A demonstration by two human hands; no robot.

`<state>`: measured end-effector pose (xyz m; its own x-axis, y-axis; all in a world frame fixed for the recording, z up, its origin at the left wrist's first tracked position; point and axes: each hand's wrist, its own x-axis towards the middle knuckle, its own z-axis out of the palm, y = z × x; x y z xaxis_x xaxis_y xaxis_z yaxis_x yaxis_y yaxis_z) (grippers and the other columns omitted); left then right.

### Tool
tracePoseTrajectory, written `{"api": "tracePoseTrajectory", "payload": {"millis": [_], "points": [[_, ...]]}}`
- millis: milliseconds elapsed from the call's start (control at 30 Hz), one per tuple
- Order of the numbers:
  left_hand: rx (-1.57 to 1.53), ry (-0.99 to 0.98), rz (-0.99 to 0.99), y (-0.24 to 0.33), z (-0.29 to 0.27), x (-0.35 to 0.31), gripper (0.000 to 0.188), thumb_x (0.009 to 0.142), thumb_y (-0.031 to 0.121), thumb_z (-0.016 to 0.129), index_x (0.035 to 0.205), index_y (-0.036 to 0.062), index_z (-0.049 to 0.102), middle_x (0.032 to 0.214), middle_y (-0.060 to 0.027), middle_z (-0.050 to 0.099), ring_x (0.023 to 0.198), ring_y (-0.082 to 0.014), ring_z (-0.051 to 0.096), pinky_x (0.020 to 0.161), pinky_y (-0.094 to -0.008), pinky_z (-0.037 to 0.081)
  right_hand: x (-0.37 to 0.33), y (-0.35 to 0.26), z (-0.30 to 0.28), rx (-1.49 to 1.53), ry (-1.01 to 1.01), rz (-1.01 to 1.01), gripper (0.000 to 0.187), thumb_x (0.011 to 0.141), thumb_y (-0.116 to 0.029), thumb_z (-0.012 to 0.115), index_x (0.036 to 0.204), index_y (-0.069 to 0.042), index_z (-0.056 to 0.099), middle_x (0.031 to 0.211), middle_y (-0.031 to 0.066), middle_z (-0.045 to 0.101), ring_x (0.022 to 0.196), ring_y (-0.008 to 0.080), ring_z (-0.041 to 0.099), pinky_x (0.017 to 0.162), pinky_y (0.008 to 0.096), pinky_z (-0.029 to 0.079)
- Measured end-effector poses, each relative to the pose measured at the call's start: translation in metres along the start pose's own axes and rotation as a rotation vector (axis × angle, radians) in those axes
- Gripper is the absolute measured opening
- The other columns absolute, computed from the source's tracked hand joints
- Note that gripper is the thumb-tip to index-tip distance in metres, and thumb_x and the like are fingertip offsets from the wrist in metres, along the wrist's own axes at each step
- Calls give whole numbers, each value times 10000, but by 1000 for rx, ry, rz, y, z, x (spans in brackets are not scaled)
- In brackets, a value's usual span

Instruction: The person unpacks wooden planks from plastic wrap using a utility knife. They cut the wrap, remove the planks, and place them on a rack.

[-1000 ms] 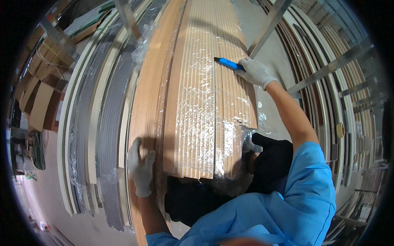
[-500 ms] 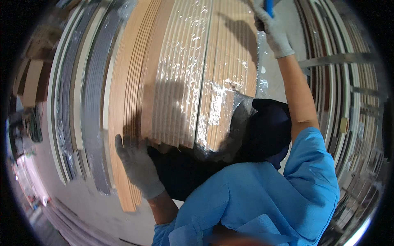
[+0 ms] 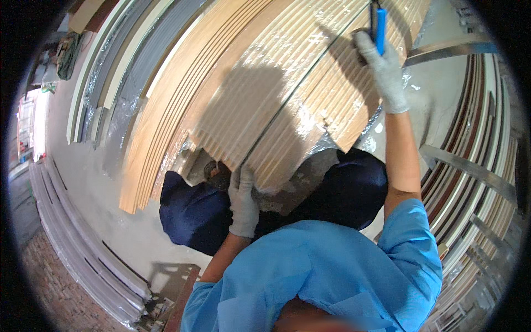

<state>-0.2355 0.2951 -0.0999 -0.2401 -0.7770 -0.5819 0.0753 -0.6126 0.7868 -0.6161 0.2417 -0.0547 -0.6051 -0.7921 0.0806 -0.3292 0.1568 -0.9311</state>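
Grooved wood-coloured panels [image 3: 326, 77] lie in front of me, wrapped in shiny clear film. A dark lengthwise gap runs between two stacks of them. My left hand [image 3: 243, 205], in a pale work glove, is at the near end of the panels beside this gap. Its fingers are stretched forward and appear to touch the panel end. My right hand [image 3: 385, 74], gloved too, is raised over the right side of the panels. Its fingers close around a blue-handled tool [image 3: 380, 30] with a dark upper part; its exact kind is unclear.
Unwrapped grooved wood strips [image 3: 166, 138] lie left of the panels, with grey wrapped profiles [image 3: 157, 61] beyond. Long film-covered profiles [image 3: 83, 232] rest on the floor at lower left. At right, metal rack bars [image 3: 470, 169] hold long brown and white profiles. My knees flank the panel ends.
My view has turned, so the panels now slant up to the right. My left hand has moved from the loose strips to the wrapped panels' end. My right hand still holds the blue-handled tool.
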Motion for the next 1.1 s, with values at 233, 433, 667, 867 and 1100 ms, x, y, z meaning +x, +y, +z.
{"api": "tracePoseTrajectory", "payload": {"millis": [233,433,667,867,1100], "points": [[276,165,117,-10,10,-12,393,1063,401,526,1099,15,589,983,-27,525,958,-145,485,909,-319,416,-16,-15,18,-225,-209,-224,427,931,-439,701,1107,-50,699,793,112,666,733,184,646,711,333,514],[-97,114,85,-15,4,-6,453,1059,345,520,1310,-33,508,1196,-109,579,1116,-228,556,1017,-373,435,-9,-33,61,-337,-391,-466,337,893,-395,660,1019,-85,701,926,175,683,825,371,684,720,453,548],[-268,602,304,21,-7,64,588,1055,432,475,1452,0,441,1390,-140,538,1252,-276,548,1112,-407,411,2,-66,118,-336,-551,-553,337,909,-394,585,960,-79,694,889,160,663,808,384,671,713,482,547],[-664,256,258,34,-23,133,636,1062,542,386,1392,5,471,1333,-136,549,1229,-256,548,1068,-412,448,9,-83,158,-498,-633,-668,369,914,-400,612,1063,-79,719,1051,131,688,1024,305,639,877,439,506],[-489,323,492,-12,-15,134,508,1081,392,434,1416,12,462,1344,-110,543,1186,-195,571,1011,-373,497,17,-93,223,-732,-881,-704,252,959,-413,567,976,-208,712,981,68,717,1052,251,648,964,481,423]]}}
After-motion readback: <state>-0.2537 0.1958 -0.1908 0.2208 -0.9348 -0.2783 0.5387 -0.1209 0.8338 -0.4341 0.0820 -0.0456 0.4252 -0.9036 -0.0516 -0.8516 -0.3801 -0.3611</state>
